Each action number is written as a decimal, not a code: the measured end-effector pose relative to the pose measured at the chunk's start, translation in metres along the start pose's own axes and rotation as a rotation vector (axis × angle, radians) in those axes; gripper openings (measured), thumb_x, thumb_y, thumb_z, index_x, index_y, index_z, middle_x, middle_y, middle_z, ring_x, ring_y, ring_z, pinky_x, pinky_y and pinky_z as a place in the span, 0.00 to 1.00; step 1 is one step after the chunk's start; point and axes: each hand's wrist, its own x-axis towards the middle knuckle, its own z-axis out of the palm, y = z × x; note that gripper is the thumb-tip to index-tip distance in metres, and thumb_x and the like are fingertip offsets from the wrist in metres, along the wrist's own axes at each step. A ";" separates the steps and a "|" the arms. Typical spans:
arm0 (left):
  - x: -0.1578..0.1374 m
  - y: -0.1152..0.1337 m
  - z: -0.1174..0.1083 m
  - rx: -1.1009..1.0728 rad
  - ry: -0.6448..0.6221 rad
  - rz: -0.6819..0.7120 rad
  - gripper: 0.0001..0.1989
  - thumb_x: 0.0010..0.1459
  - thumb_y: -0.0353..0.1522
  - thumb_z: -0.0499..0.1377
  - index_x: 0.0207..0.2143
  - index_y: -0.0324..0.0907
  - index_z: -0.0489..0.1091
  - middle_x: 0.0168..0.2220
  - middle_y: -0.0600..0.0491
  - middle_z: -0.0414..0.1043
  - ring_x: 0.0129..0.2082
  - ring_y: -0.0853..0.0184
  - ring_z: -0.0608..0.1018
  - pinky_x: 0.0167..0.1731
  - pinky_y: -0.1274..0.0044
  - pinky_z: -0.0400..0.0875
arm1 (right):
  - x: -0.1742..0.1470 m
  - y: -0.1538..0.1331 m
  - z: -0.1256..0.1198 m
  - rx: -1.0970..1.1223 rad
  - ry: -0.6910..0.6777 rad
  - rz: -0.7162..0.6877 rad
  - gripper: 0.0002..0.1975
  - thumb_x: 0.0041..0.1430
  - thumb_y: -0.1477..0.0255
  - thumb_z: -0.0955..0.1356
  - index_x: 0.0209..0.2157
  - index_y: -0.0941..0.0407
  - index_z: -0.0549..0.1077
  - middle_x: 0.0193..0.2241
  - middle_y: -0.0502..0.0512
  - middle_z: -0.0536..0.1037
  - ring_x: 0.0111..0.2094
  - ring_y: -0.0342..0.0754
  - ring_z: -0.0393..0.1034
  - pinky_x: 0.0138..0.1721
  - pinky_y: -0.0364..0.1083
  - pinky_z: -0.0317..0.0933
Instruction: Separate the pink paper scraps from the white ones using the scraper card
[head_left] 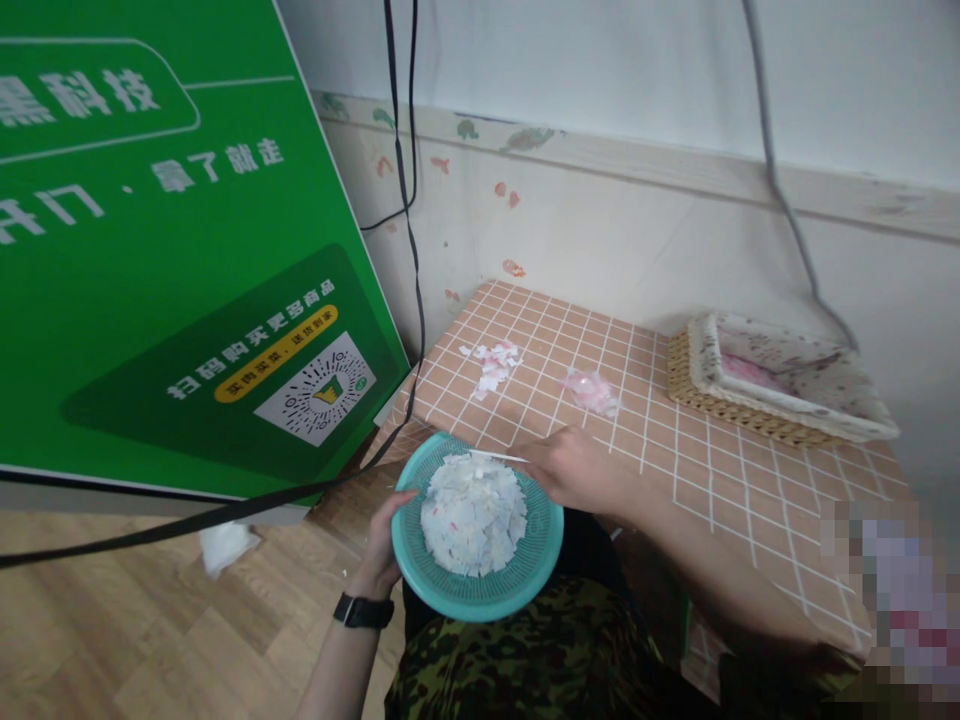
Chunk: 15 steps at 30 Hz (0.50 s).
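A round teal plastic basket [551,545] sits over my lap, with a heap of small whitish paper scraps [474,515] in it. My left hand [386,535] grips the basket's left rim, thumb over the edge. Above the basket's far right side, my right hand [562,465] is closed on a thin white stick [495,456], which points left over the scraps. What exactly the stick is cannot be made out.
On the checked tablecloth [645,500] lie a small pile of white and pink scraps [495,367] and a clear pinkish plastic piece [592,390]. A lined wicker basket [780,385] stands by the wall. A black cable [418,290] hangs beside the green cabinet [187,250].
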 end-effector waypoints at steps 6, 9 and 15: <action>-0.001 0.001 0.001 0.013 -0.016 0.015 0.09 0.49 0.31 0.60 0.30 0.34 0.77 0.27 0.46 0.80 0.26 0.60 0.79 0.32 0.70 0.74 | -0.002 0.018 -0.004 -0.018 0.044 0.125 0.14 0.60 0.73 0.59 0.37 0.58 0.74 0.24 0.55 0.75 0.25 0.44 0.65 0.28 0.44 0.50; -0.002 0.002 0.003 0.023 -0.016 0.027 0.09 0.49 0.30 0.60 0.31 0.34 0.77 0.27 0.47 0.80 0.26 0.60 0.79 0.32 0.70 0.74 | -0.003 0.030 -0.002 -0.050 0.065 0.164 0.13 0.60 0.73 0.59 0.34 0.59 0.74 0.23 0.56 0.74 0.25 0.44 0.65 0.28 0.44 0.51; -0.001 0.001 0.001 0.009 -0.017 0.036 0.08 0.48 0.30 0.61 0.30 0.33 0.77 0.27 0.46 0.80 0.26 0.61 0.79 0.32 0.72 0.73 | -0.005 0.035 -0.002 -0.039 0.070 0.162 0.13 0.58 0.73 0.59 0.35 0.58 0.75 0.24 0.56 0.75 0.25 0.45 0.66 0.28 0.44 0.51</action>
